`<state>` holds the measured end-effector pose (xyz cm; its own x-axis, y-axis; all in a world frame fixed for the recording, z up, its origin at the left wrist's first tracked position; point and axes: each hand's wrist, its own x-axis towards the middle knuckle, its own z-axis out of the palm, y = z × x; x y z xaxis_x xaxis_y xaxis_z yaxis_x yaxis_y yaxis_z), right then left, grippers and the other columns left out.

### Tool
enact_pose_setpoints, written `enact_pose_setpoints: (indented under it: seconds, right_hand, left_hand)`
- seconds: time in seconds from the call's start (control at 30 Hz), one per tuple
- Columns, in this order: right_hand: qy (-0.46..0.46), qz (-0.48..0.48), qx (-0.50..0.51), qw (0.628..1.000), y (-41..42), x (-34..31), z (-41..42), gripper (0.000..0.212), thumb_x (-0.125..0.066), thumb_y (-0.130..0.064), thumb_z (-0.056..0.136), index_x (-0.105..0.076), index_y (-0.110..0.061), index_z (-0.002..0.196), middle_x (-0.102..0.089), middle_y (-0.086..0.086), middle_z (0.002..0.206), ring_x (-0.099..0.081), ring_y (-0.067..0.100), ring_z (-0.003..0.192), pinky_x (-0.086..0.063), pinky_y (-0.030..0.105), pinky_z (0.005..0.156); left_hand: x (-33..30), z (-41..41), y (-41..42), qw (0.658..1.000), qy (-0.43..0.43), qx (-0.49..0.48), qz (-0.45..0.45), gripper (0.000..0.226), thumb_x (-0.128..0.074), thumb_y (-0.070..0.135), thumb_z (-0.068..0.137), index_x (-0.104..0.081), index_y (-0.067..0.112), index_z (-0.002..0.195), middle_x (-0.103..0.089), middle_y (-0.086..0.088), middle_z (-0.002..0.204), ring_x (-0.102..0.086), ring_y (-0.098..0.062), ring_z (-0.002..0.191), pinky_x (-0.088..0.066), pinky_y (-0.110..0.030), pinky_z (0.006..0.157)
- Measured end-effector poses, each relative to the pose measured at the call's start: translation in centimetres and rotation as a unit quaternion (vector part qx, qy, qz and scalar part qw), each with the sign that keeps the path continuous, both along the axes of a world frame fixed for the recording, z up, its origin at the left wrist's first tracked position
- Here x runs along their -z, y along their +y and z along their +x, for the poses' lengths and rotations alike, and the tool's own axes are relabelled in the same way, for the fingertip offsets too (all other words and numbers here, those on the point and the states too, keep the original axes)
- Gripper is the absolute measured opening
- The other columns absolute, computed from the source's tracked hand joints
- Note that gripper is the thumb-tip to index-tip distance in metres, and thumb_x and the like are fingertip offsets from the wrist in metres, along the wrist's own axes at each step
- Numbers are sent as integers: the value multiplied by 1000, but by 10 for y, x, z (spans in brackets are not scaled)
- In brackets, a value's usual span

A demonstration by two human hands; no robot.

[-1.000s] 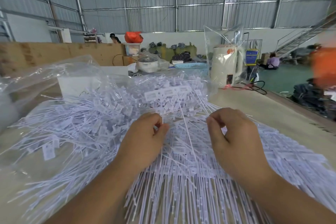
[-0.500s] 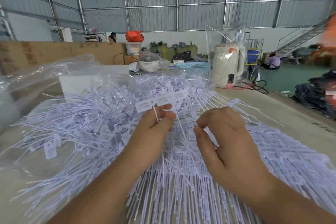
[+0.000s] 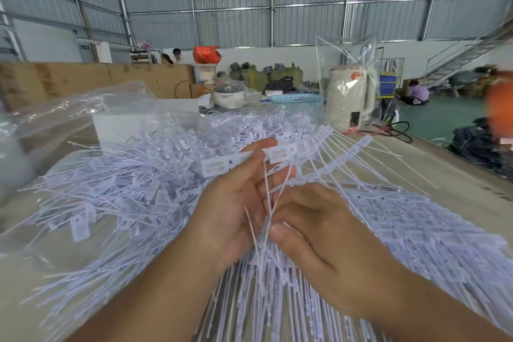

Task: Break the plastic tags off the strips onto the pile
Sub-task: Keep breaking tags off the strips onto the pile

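Note:
A strip of joined white plastic tags is lifted above the table, fanning to the right with thin tails hanging down. My left hand pinches the strip's left end, where one tag sticks out past the fingers. My right hand grips the bundled tails just below, thumb pressed against them. Beneath and to the left lies the big pile of loose tags. More joined strips lie stacked on the right.
A clear plastic bag and a white box sit behind the pile. Further back stand a bagged cream kettle, a blue basket and a pot. The table edge runs along the right.
Both hands have lifted the strip out of the heap and drawn together. The left hand rose with the tag end; the right slid in to grip the tails.

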<state>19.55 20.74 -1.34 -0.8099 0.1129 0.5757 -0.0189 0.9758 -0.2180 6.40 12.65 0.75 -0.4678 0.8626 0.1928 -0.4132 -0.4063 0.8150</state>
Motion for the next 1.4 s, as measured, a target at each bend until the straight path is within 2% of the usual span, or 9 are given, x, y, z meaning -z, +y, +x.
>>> enact_pose_setpoints:
  seconds: [0.17, 0.5, 0.67, 0.8, 0.93, 1.0, 1.17, 1.3, 1.4]
  right_hand:
    - [-52, -80, -21, 995, 15, 6, -2, 43, -29, -46, 100, -55, -19, 78, -54, -7, 83, -50, 13, 89, -41, 34, 84]
    - [21, -149, -27, 988, 25, 8, -2, 43, -37, -54, 97, -38, -31, 61, -40, -10, 60, -40, 8, 56, -31, 18, 55]
    - [93, -163, 19, 982, 19, 5, 1, 15, -49, -49, 90, -57, -36, 90, -60, -15, 79, -58, 4, 79, -43, 15, 66]
    - [103, -97, 90, 986, 15, 4, 2, 38, -47, -45, 88, -53, -31, 122, -59, -21, 93, -54, 4, 86, -45, 21, 71]
    - [198, 1, 122, 973, 7, -3, 7, 34, -52, -29, 89, -60, -14, 117, -65, -6, 101, -50, 6, 94, -38, 11, 76]
    - [244, 64, 115, 961, 2, -8, 9, 30, -51, -21, 88, -62, -6, 111, -66, 3, 101, -53, 16, 98, -33, 13, 89]
    - [276, 134, 75, 949, -5, -11, 10, 34, -54, -12, 86, -61, 3, 115, -62, 14, 115, -53, 26, 112, -33, 26, 105]
    - [250, 103, 60, 961, -9, -8, 9, 36, -51, -16, 91, -57, 0, 123, -63, 8, 107, -56, 19, 99, -41, 21, 88]
    - [204, 56, 39, 977, -9, -7, 9, 26, -47, -24, 93, -63, -10, 110, -63, 0, 81, -57, 16, 69, -46, 30, 59]
  left_hand:
    - [-3, 6, -1, 995, 83, 22, 44, 19, -64, 31, 80, -74, 26, 95, -71, -6, 107, -66, -19, 101, -51, -33, 88]
    - [-23, 4, -17, 994, 41, -69, 68, 20, -53, 24, 88, -72, 18, 94, -74, -9, 91, -71, -22, 81, -58, -30, 60]
    - [-22, -1, -18, 993, -81, -74, 53, 24, -48, 24, 97, -68, 10, 94, -72, -16, 103, -72, -24, 80, -57, -30, 56]
    - [-21, -3, -19, 980, -178, -33, 86, 19, -50, 23, 97, -52, 6, 104, -71, -21, 110, -73, -28, 82, -58, -32, 58]
    - [-20, -5, -19, 975, -205, 11, 90, 29, -48, 21, 97, -58, -6, 101, -71, -22, 107, -74, -27, 80, -62, -34, 62]
    - [-22, -3, -20, 973, -214, 20, 87, 32, -49, 19, 93, -66, -9, 89, -73, -22, 100, -75, -27, 78, -61, -35, 65]
    - [-34, 1, -26, 961, -245, 28, 122, 28, -55, 17, 88, -59, -5, 105, -71, -22, 95, -74, -28, 75, -61, -34, 55]
    - [-40, 2, -32, 986, -136, 49, 81, 27, -55, 21, 94, -68, -1, 87, -72, -16, 89, -73, -21, 76, -62, -29, 66]
    - [-21, 6, -17, 992, -108, -23, -61, 22, -56, 21, 95, -62, 3, 83, -73, -13, 78, -70, -17, 62, -57, -25, 49]
